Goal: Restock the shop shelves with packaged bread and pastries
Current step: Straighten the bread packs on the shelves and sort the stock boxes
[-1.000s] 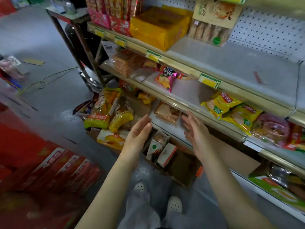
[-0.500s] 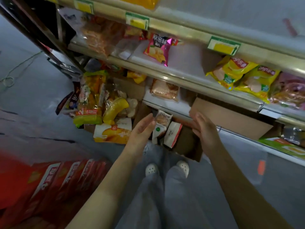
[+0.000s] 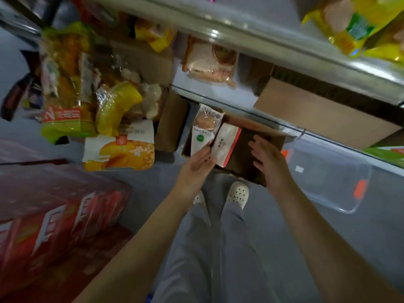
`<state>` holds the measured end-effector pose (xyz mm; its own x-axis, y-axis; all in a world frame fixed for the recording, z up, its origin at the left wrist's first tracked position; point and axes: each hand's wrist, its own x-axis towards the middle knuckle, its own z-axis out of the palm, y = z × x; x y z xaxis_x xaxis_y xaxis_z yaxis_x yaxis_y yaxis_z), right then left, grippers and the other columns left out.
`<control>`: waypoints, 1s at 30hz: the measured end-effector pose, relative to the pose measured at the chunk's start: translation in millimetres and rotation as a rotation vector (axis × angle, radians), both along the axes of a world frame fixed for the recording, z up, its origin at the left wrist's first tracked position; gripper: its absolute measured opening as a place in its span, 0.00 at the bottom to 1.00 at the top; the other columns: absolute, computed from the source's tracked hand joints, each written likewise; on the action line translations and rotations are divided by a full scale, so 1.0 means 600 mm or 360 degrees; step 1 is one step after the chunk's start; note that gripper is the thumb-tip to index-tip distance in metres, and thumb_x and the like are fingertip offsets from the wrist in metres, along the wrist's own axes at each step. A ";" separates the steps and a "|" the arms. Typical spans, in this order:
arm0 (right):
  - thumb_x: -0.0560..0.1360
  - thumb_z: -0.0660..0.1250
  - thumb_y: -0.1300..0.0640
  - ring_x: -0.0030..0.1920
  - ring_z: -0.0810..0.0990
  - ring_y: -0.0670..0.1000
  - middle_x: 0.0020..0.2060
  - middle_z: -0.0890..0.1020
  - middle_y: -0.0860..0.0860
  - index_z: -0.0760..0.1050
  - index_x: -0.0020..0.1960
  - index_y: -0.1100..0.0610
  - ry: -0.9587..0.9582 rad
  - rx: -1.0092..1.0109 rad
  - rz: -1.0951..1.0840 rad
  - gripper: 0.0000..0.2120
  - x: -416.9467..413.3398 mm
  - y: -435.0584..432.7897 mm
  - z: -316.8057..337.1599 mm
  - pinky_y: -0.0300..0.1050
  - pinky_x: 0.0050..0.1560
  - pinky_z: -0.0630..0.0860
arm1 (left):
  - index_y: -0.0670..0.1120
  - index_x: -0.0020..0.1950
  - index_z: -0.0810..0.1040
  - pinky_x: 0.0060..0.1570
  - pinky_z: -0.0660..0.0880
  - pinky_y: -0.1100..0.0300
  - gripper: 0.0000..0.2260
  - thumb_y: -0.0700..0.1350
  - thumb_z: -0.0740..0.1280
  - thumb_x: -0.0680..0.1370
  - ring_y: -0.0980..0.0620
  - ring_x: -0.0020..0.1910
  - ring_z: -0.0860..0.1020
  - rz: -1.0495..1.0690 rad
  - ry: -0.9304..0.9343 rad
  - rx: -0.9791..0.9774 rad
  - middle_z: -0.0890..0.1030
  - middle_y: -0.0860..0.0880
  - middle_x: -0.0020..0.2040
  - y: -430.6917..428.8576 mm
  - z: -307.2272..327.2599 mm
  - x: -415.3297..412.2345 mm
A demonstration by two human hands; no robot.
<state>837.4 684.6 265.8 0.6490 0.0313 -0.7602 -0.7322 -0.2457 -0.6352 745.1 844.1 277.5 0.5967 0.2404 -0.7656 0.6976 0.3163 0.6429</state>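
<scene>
Left hand [image 3: 197, 164] open, fingertips touching white pastry packs [image 3: 213, 136] in cardboard box [image 3: 270, 136]; right hand [image 3: 267, 158] open, empty, just right of packs

Dim and blurry picture.
Bright glare shines on the metal shelf edge [image 3: 273, 43]; the corners look bent and smeared.
</scene>
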 end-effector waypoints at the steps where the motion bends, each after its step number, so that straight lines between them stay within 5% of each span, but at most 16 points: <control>1: 0.81 0.63 0.50 0.62 0.75 0.47 0.65 0.77 0.49 0.74 0.58 0.43 0.0019 -0.0020 -0.0011 0.07 -0.001 0.001 -0.024 0.47 0.64 0.70 | 0.47 0.70 0.73 0.43 0.73 0.78 0.18 0.41 0.66 0.80 0.72 0.45 0.75 0.0000 0.0029 -0.0001 0.77 0.62 0.51 -0.003 -0.029 -0.002; 8: 0.80 0.65 0.51 0.65 0.74 0.49 0.63 0.78 0.48 0.74 0.62 0.46 0.0159 -0.0055 -0.0022 0.11 -0.004 -0.006 -0.202 0.49 0.67 0.69 | 0.55 0.62 0.74 0.58 0.71 0.67 0.12 0.43 0.67 0.80 0.58 0.58 0.76 0.0074 0.0150 -0.0013 0.78 0.56 0.55 -0.017 -0.216 0.001; 12: 0.80 0.64 0.50 0.64 0.74 0.49 0.59 0.79 0.46 0.76 0.56 0.44 0.0261 -0.0090 0.0063 0.06 0.000 -0.007 -0.296 0.47 0.63 0.69 | 0.53 0.63 0.74 0.46 0.73 0.73 0.12 0.43 0.66 0.81 0.67 0.50 0.76 0.0102 0.0153 -0.0022 0.76 0.63 0.50 -0.027 -0.300 0.013; 15: 0.82 0.62 0.51 0.65 0.74 0.51 0.53 0.78 0.44 0.75 0.49 0.44 0.0339 -0.0158 0.0152 0.05 0.000 -0.004 -0.362 0.47 0.60 0.70 | 0.52 0.60 0.74 0.47 0.73 0.72 0.09 0.42 0.66 0.81 0.71 0.46 0.75 0.0103 0.0151 -0.0006 0.75 0.65 0.48 -0.036 -0.355 0.020; 18: 0.82 0.58 0.44 0.72 0.69 0.57 0.69 0.73 0.54 0.69 0.71 0.51 0.0404 -0.0263 0.0404 0.20 0.002 -0.003 -0.417 0.57 0.70 0.69 | 0.49 0.60 0.74 0.51 0.73 0.69 0.09 0.40 0.65 0.81 0.70 0.45 0.76 0.0151 0.0127 0.0011 0.73 0.64 0.48 -0.043 -0.395 0.024; 21: 0.80 0.59 0.38 0.73 0.67 0.59 0.74 0.68 0.53 0.62 0.77 0.48 0.0555 -0.0301 0.0487 0.28 0.008 -0.002 -0.454 0.61 0.72 0.66 | 0.47 0.63 0.74 0.47 0.74 0.74 0.11 0.41 0.65 0.81 0.74 0.42 0.76 0.0135 0.0152 -0.0003 0.72 0.64 0.47 -0.047 -0.419 0.023; 26: 0.81 0.63 0.45 0.71 0.70 0.55 0.71 0.73 0.52 0.68 0.73 0.48 0.0552 -0.0204 0.0437 0.21 0.013 -0.002 -0.486 0.54 0.72 0.68 | 0.55 0.54 0.73 0.36 0.71 0.79 0.07 0.42 0.65 0.81 0.76 0.36 0.76 0.0085 0.0195 -0.0009 0.76 0.62 0.45 -0.053 -0.441 0.011; 30: 0.80 0.67 0.52 0.60 0.80 0.52 0.60 0.80 0.52 0.75 0.64 0.51 0.0478 -0.0246 0.0352 0.13 0.011 -0.005 -0.504 0.53 0.68 0.71 | 0.52 0.61 0.72 0.34 0.69 0.82 0.09 0.43 0.64 0.82 0.79 0.33 0.73 0.0050 0.0240 -0.0013 0.74 0.62 0.46 -0.055 -0.451 0.002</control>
